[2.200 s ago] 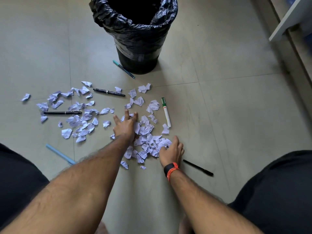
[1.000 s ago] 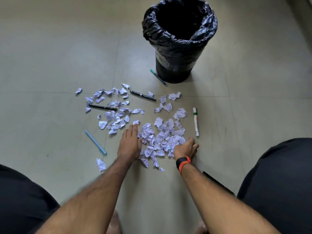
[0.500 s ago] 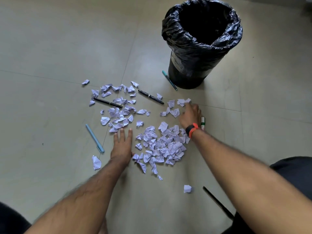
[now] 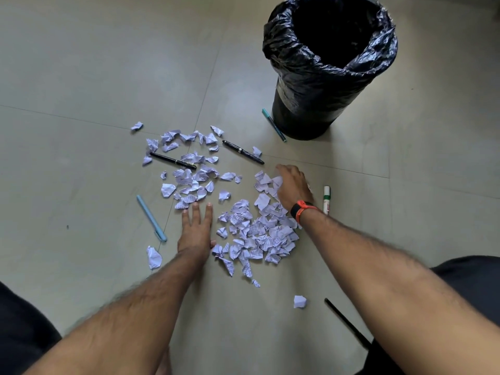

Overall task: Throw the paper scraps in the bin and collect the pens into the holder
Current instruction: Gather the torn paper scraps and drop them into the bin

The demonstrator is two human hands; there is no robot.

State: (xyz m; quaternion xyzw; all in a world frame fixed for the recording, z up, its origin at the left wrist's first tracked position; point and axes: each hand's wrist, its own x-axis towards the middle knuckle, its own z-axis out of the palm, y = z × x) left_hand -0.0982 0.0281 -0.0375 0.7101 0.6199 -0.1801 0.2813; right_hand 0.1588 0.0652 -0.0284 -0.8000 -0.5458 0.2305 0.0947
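Torn white paper scraps (image 4: 257, 234) lie heaped on the tiled floor, with a looser scatter (image 4: 189, 174) further left. My left hand (image 4: 196, 231) lies flat, fingers spread, at the heap's left edge. My right hand (image 4: 292, 185), with an orange-and-black wristband, cups over scraps at the heap's far end, fingers curled. The bin (image 4: 328, 63) with a black liner stands beyond. Pens lie around: two black ones (image 4: 173, 161) (image 4: 243, 152), a teal one (image 4: 273, 125) by the bin, a light blue one (image 4: 151, 217), a white-green marker (image 4: 326, 200), a black one (image 4: 346, 323) near my right arm.
Single scraps lie apart at the near left (image 4: 154, 257) and near right (image 4: 299, 302). My dark-clothed legs (image 4: 460, 307) frame the bottom corners. No pen holder is in view.
My right hand reached from the heap's near right edge to its far end and drags scraps inward. My left hand stayed flat at the heap's left. The view shifted left.
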